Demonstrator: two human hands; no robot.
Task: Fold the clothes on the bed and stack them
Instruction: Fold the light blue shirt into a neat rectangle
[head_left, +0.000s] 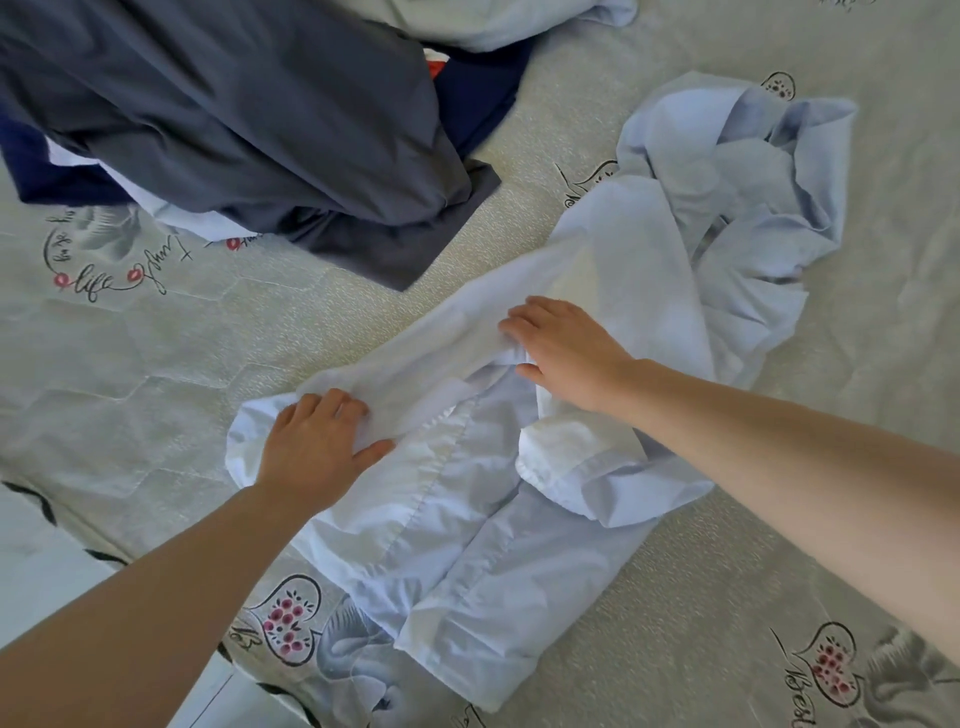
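Pressed flat on the pale blue shirt (467, 499) (crumpled): left hand (311, 452), right hand (566, 348), fingers (519, 317) straight, gripping nothing; grey garment (249, 119) beyond fingertips.

Both forearms are extended forward, bare. The left hand (311, 447) is laid flat, fingers spread; the right hand (563, 345) is likewise flattened, palm down.
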